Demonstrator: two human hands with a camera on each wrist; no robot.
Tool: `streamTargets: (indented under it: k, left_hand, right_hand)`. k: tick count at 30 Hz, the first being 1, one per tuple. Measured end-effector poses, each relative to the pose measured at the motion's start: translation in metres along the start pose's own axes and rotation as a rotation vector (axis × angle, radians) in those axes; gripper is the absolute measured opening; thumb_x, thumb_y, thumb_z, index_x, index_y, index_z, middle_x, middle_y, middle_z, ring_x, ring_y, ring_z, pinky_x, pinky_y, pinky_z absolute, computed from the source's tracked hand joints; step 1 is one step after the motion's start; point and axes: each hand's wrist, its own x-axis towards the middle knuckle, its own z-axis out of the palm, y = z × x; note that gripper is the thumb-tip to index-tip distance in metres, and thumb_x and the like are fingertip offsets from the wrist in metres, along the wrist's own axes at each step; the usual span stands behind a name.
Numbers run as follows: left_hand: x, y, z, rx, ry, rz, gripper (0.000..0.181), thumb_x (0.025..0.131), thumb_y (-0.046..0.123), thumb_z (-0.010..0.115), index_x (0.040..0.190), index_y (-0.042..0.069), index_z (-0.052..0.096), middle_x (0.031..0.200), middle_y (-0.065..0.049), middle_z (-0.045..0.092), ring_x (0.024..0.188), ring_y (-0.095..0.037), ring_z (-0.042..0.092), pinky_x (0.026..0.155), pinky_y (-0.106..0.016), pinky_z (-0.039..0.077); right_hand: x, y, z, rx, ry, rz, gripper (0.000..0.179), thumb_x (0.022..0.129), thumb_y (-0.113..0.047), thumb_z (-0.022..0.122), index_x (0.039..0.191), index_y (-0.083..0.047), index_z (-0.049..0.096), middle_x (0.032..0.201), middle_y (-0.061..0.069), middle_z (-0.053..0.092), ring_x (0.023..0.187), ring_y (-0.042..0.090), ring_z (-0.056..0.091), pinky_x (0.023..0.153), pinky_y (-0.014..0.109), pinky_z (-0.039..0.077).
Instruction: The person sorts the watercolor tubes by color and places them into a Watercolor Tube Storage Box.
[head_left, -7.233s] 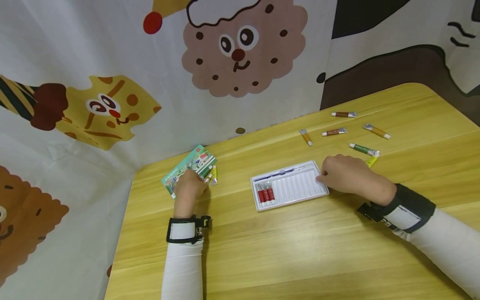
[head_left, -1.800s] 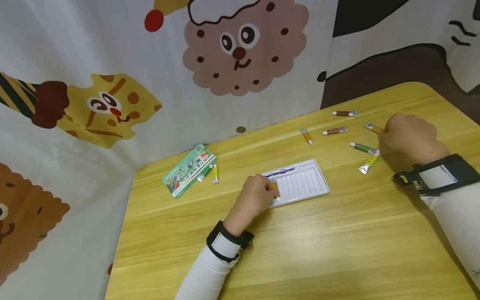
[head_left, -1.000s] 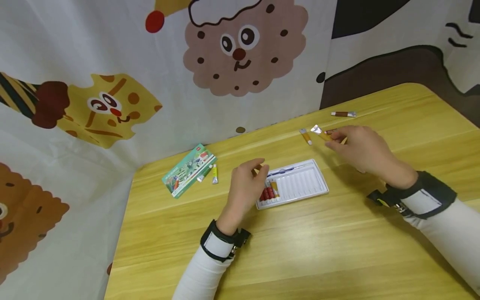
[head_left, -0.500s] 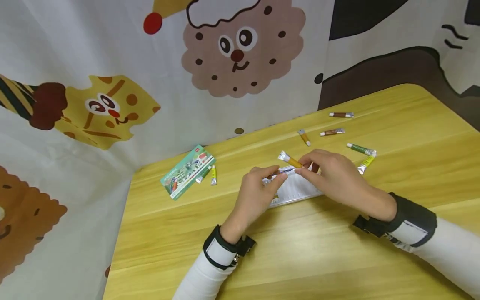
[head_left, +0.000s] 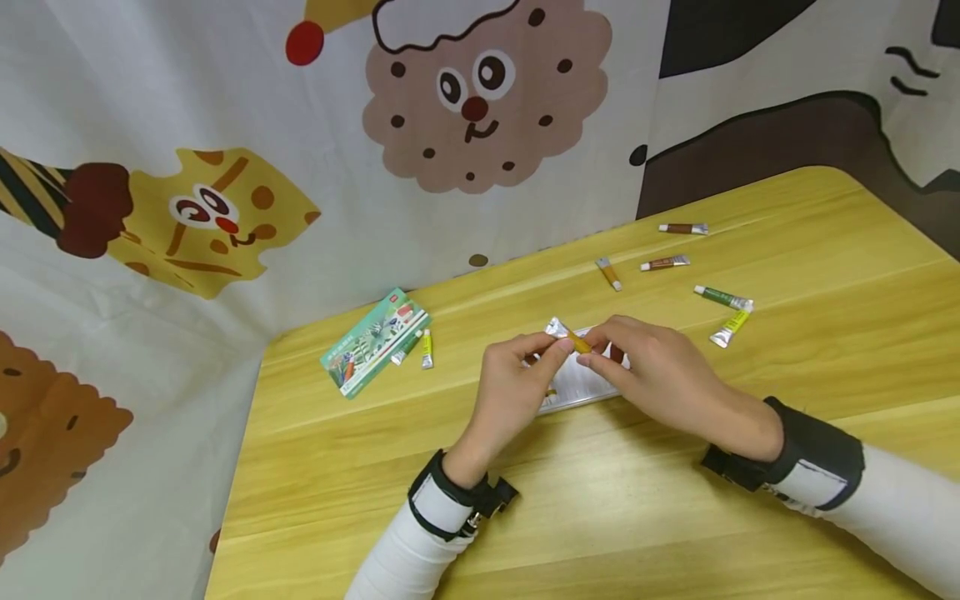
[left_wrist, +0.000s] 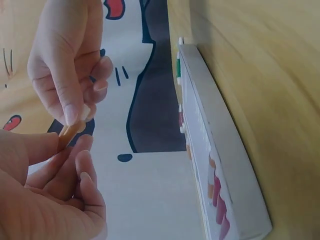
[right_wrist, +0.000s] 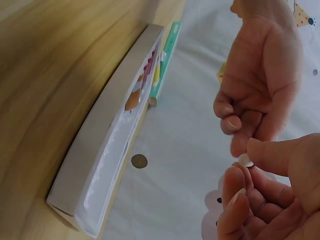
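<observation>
Both hands [head_left: 512,385] [head_left: 663,372] pinching one ochre tube [head_left: 578,342], cap [right_wrist: 245,160] covered in head view, white tray [head_left: 581,386] beneath partly hidden

In the head cam, both ends of the white paint tray [head_left: 579,385] are stuck behind the left hand [head_left: 512,383] and right hand [head_left: 663,375], which also covers one end of the ochre paint tube [head_left: 577,341]. Writing on the brown paint tube [head_left: 681,228]? Too tiny. The left sleeve [head_left: 412,546] gets chopped at the bottom, the right sleeve [head_left: 903,504] at the right edge.
</observation>
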Motion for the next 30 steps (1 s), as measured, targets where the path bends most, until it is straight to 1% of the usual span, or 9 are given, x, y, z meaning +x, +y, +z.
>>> streamTargets:
  k: [7,11,15,19,21,23,26,28,30]
  left_hand:
    - [-0.001,0.003,0.001,-0.083,0.020,0.003,0.019,0.100,0.022,0.074,0.102,0.005,0.083,0.081,0.001,0.068,0.070,-0.010,0.057,0.052,-0.023,0.051]
    - [0.000,0.003,0.001,-0.063,0.034,0.010,0.018,0.101,0.021,0.073,0.099,0.005,0.082,0.077,0.001,0.065,0.064,-0.011,0.056,0.050,-0.024,0.050]
    - [0.003,-0.001,-0.001,-0.001,0.050,-0.008,0.017,0.101,0.017,0.071,0.097,0.005,0.081,0.073,-0.004,0.065,0.054,-0.010,0.054,0.047,-0.023,0.044]
    - [0.007,-0.007,-0.003,0.102,0.063,-0.070,0.014,0.100,0.013,0.071,0.096,0.003,0.080,0.071,-0.001,0.067,0.053,-0.006,0.052,0.047,-0.021,0.039]
    - [0.008,-0.010,-0.003,0.159,0.052,-0.111,0.014,0.099,0.013,0.072,0.095,0.003,0.080,0.071,0.001,0.068,0.054,-0.005,0.052,0.047,-0.021,0.039]
    - [0.008,-0.011,-0.004,0.202,0.022,-0.160,0.014,0.098,0.012,0.071,0.094,0.003,0.080,0.070,0.001,0.067,0.054,-0.006,0.053,0.048,-0.021,0.039]
    - [0.008,-0.012,-0.004,0.230,-0.037,-0.233,0.015,0.099,0.012,0.071,0.096,0.000,0.080,0.072,-0.001,0.071,0.058,-0.010,0.061,0.050,-0.022,0.043]
    - [0.007,-0.013,-0.004,0.239,-0.070,-0.269,0.016,0.100,0.012,0.070,0.097,-0.001,0.080,0.074,-0.001,0.072,0.062,-0.014,0.067,0.052,-0.022,0.044]
    - [0.008,-0.013,-0.003,0.249,-0.092,-0.284,0.016,0.100,0.012,0.070,0.097,-0.001,0.079,0.073,-0.002,0.072,0.063,-0.015,0.068,0.052,-0.022,0.043]
  right_hand:
    - [-0.001,-0.005,0.000,0.016,-0.014,-0.006,0.012,0.094,-0.009,0.079,0.105,-0.010,0.075,0.088,-0.007,0.067,0.072,0.005,0.056,0.055,0.025,0.044]
    - [0.002,-0.003,-0.005,0.003,-0.032,-0.002,0.013,0.094,-0.013,0.080,0.106,-0.009,0.076,0.087,-0.005,0.069,0.073,0.007,0.059,0.056,0.026,0.045]
    - [0.010,0.006,-0.013,-0.058,-0.091,0.067,0.017,0.097,-0.020,0.078,0.107,-0.006,0.077,0.089,-0.001,0.072,0.072,0.011,0.061,0.057,0.030,0.046]
    - [0.015,0.018,-0.019,-0.136,-0.169,0.165,0.017,0.098,-0.020,0.077,0.101,-0.004,0.078,0.084,0.002,0.072,0.064,0.014,0.057,0.052,0.032,0.043]
    - [0.016,0.026,-0.020,-0.168,-0.227,0.221,0.016,0.098,-0.019,0.076,0.089,-0.005,0.075,0.074,0.001,0.066,0.058,0.014,0.053,0.050,0.032,0.038]
    - [0.016,0.032,-0.021,-0.192,-0.295,0.282,0.025,0.099,-0.020,0.075,0.076,-0.009,0.069,0.065,0.000,0.056,0.054,0.015,0.047,0.049,0.031,0.034]
    - [0.015,0.040,-0.022,-0.215,-0.382,0.338,0.037,0.099,-0.021,0.073,0.065,-0.014,0.060,0.059,-0.001,0.044,0.051,0.016,0.044,0.049,0.031,0.030]
    - [0.015,0.044,-0.022,-0.224,-0.411,0.357,0.038,0.099,-0.021,0.073,0.064,-0.014,0.060,0.058,0.000,0.043,0.051,0.016,0.043,0.049,0.030,0.030]
    - [0.015,0.047,-0.021,-0.231,-0.423,0.372,0.036,0.098,-0.021,0.073,0.065,-0.013,0.062,0.058,0.000,0.044,0.051,0.017,0.043,0.049,0.030,0.030]
